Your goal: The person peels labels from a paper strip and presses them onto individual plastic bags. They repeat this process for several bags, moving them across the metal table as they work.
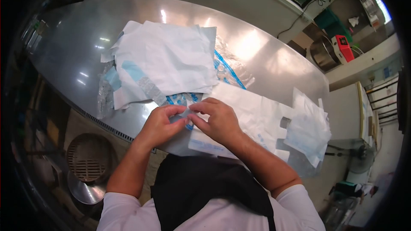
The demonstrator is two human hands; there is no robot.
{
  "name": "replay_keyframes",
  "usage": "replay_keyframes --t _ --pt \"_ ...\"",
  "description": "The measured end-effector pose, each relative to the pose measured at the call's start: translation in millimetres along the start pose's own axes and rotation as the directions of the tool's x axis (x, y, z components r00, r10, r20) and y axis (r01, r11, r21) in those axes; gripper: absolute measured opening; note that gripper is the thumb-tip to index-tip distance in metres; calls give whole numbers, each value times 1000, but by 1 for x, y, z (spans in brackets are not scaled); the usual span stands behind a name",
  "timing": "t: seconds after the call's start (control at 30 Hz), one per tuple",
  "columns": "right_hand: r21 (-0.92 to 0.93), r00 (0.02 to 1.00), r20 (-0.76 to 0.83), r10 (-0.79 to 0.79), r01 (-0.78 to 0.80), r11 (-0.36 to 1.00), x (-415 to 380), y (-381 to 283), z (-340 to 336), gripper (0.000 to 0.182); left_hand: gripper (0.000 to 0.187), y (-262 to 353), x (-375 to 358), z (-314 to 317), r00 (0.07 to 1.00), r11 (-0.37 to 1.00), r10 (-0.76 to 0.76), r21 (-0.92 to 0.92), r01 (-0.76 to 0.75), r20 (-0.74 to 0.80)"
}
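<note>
My left hand (163,122) and my right hand (219,119) meet at the table's near edge, thumbs and fingers pinched together. Between the fingertips is a thin, pale bit of plastic bag; its outline is mostly hidden. Under and beside my right forearm lies a flat white plastic carrier bag (244,107) with faint blue print. Beyond my left hand rests a pile of white plastic bags (167,60), some with light-blue patches. Clear plastic wrapping with blue print (229,68) shows from beneath the pile.
The steel table (81,30) carries all of this. Another folded white bag (306,124) lies at the right end. A round grated drain (90,158) is on the floor at left. A red device (343,47) stands beside a metal pot (323,53) at back right.
</note>
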State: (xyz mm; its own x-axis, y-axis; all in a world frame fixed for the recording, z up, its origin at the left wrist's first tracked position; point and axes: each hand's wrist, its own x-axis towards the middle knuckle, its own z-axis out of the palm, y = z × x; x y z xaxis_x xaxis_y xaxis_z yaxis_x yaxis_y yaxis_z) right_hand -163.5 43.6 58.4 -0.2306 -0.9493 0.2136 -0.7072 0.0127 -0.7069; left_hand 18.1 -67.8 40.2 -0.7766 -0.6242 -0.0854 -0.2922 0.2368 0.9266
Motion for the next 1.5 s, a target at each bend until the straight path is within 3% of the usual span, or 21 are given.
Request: replay_keyframes --t 0.07,0.13,0.23,0.5,0.63,0.67,0.73,0.83,0.87,0.9,0.93,0.97,1.03,1.07,1.13,1.27,1.33,1.4,1.43,1.5 --pt "-9 1000 12 24 -24 1000 0 3 -3 19 35 0 1 1 999 999 3 -39 -2 37" --pt "-18 999 24 46 -45 999 -1 6 -6 19 30 -1 2 3 991 983 129 129 -131 25" --pt "-19 997 56 47 -46 999 -1 7 -8 18 30 3 3 6 982 969 188 157 -190 33" --pt "-106 995 79 -56 64 992 -1 12 -7 13 31 9 2 6 986 963 147 215 -161 79" --pt "-114 999 47 -11 17 993 -4 13 -14 13 31 5 -1 6 991 979 121 158 -128 53" --pt "-7 997 13 82 -82 997 -5 16 -17 13 31 3 -1 4 991 979 122 156 -129 53" --pt "131 975 -25 220 -215 968 -8 28 -25 13 30 -4 -3 -4 1000 1000 -14 -5 14 14" --pt "408 906 -34 421 -372 834 -18 60 -34 16 29 -24 -4 -19 997 1000 -9 27 11 -73" --pt "408 906 -33 421 -373 834 -20 64 -38 16 31 -28 -4 -25 994 997 -65 32 69 -89" --pt "294 911 -74 406 -369 882 -22 68 -42 14 31 -31 -4 -31 994 997 -66 31 69 -89" --pt "175 915 -112 387 -365 915 -24 71 -43 13 32 -32 -4 -36 985 981 -103 147 124 -141" --pt "175 915 -112 389 -367 914 -26 75 -41 13 33 -32 -4 -39 972 949 -132 258 181 -196" --pt "-242 990 -127 60 -90 966 -29 86 -36 9 37 -33 -4 -39 964 920 -124 336 201 -237" --pt "-242 990 -127 62 -92 966 -29 91 -33 9 38 -38 -5 -39 963 917 -80 359 172 -258" --pt "-380 967 -129 -219 156 912 -24 98 -28 10 39 -39 -5 -37 960 912 -36 383 145 -277" --pt "-438 932 -100 -347 272 857 -15 109 -25 14 40 -33 -8 -31 948 914 93 403 40 -304" --pt "-450 919 -6 -393 349 822 -15 115 -25 20 39 -28 -10 -25 933 920 135 392 7 -333" --pt "-441 911 26 -412 381 813 -21 117 -24 21 40 -19 -12 -16 851 898 295 430 -91 -436" --pt "-436 902 56 -428 408 802 -25 118 -24 23 40 -16 -13 -12 850 899 291 431 -85 -439" --pt "-426 901 77 -426 416 803 -33 120 -22 23 38 -12 -14 -3 834 872 408 429 -236 -371"
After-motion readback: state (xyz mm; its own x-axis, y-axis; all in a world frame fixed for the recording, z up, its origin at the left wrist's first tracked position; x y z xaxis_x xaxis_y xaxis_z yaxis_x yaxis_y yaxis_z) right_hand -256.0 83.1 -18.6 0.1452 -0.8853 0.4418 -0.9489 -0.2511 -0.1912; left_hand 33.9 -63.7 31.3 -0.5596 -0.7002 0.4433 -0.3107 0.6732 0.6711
